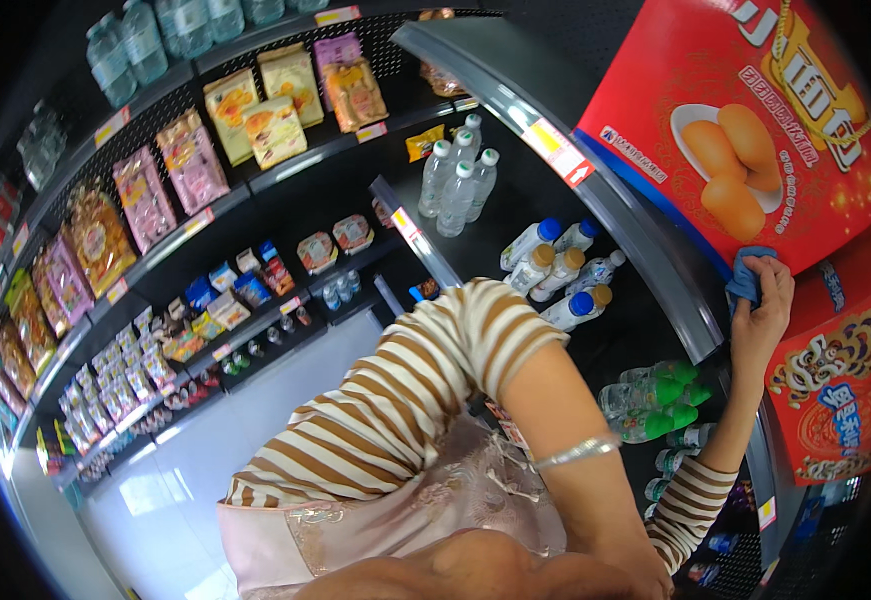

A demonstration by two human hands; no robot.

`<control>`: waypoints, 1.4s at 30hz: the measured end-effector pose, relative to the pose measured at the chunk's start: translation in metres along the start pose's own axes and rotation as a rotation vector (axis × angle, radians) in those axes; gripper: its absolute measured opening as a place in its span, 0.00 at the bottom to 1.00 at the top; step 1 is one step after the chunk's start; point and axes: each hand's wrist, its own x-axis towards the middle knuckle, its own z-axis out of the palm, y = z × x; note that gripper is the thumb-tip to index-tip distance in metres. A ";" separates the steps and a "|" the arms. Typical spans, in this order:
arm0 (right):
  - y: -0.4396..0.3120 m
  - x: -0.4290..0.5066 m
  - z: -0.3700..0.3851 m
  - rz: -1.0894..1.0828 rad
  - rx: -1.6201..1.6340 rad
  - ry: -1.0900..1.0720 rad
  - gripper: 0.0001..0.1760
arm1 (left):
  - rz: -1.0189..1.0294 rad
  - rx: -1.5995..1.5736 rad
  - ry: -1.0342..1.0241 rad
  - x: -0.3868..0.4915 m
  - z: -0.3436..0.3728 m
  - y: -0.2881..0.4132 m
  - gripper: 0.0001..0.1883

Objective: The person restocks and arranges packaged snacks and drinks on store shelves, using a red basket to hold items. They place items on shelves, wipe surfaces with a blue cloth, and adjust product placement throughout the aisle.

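My right hand [764, 304] grips a folded blue cloth [747, 277] against the lower edge of a large red bread gift box [713, 150] at the upper right. That box has a gold cord handle and a picture of rolls. Below the hand's level stands another red box [829, 405] with lion-head artwork. My left arm is bent across the view, with a bracelet [579, 452] on it. What appears to be my left hand [619, 536] lies at the lower edge, close to the camera; its fingers cannot be made out.
A metal shelf edge [615, 217] with price tags runs beside the red boxes. Clear water bottles [456, 199], blue- and tan-capped bottles [540, 262] and green-capped bottles [645, 405] stand below it. Shelves of packaged snacks [191, 161] curve along the left, above a shiny tiled floor [210, 480].
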 end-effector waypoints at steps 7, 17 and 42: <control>-0.005 0.004 -0.001 0.029 -0.025 0.007 0.19 | -0.430 -0.112 0.237 -0.067 -0.046 0.178 0.21; -0.008 0.005 0.003 0.041 -0.062 0.093 0.23 | -0.330 -0.164 0.339 -0.056 0.008 0.292 0.28; -0.003 0.013 0.003 0.429 0.325 0.529 0.14 | -0.482 1.833 0.696 -0.142 -0.175 0.277 0.38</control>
